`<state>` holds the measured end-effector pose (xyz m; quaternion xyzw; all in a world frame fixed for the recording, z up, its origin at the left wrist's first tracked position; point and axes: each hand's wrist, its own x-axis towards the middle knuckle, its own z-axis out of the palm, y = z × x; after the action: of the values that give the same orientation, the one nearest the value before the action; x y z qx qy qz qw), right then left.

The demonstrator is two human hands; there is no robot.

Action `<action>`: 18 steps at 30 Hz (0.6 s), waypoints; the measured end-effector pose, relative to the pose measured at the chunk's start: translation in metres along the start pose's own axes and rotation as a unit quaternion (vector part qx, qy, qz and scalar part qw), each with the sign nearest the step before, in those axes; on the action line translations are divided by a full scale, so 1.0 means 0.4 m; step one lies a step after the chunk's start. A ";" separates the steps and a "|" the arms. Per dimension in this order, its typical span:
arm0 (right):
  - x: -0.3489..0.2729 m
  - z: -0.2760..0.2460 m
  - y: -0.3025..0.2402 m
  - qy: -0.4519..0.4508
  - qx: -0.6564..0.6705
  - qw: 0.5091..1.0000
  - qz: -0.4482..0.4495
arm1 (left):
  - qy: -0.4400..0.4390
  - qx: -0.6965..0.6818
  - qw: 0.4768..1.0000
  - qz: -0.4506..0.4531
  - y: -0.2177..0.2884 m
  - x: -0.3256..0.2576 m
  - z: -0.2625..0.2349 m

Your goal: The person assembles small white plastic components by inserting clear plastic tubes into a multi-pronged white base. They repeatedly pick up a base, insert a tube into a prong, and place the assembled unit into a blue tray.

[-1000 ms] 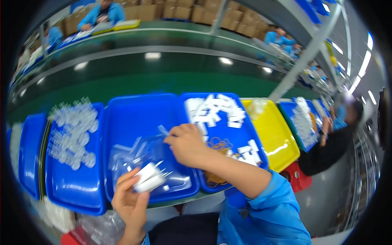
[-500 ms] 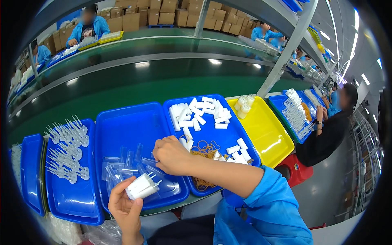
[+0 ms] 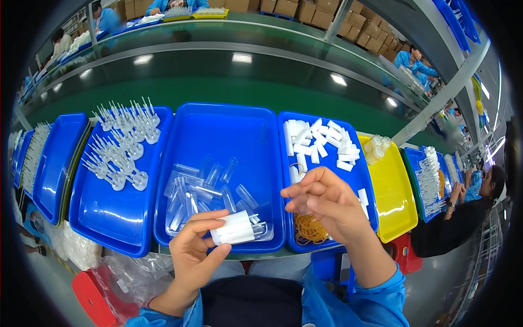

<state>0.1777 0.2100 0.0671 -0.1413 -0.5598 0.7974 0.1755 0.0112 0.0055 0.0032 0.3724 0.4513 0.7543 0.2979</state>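
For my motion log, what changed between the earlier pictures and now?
The right hand moved rightward from the blue rectangular tray of clear plastic tubes to above the neighbouring blue tray of white oblong pieces; whether it holds anything is unclear. The left hand still grips the white pronged bundle; both trays stayed.

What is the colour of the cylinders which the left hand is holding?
White: the cylinders in the left hand show best in the head view.

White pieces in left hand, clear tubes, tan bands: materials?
White pieces: likely plastic, satin; smooth, evenly white. Clear tubes: probably glossy plastic, see-through with bright glints; glass possible. Tan bands: likely rubber; thin, tangled loops, finish unclear.
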 end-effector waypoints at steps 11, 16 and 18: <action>-0.068 0.019 0.094 0.093 -0.177 0.969 -0.148 | -0.020 0.004 1.000 -0.002 0.005 0.002 0.016; -0.063 0.066 0.130 0.149 -0.094 0.969 -0.176 | -0.030 -0.003 1.000 -0.007 0.003 0.003 0.014; -0.062 0.081 0.138 0.141 -0.088 0.968 -0.189 | -0.031 -0.003 0.999 -0.008 0.001 0.003 0.013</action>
<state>0.1796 0.1546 0.0265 -0.1586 -0.6138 0.6695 0.3872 0.0148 0.0086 0.0057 0.3908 0.4424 0.7413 0.3195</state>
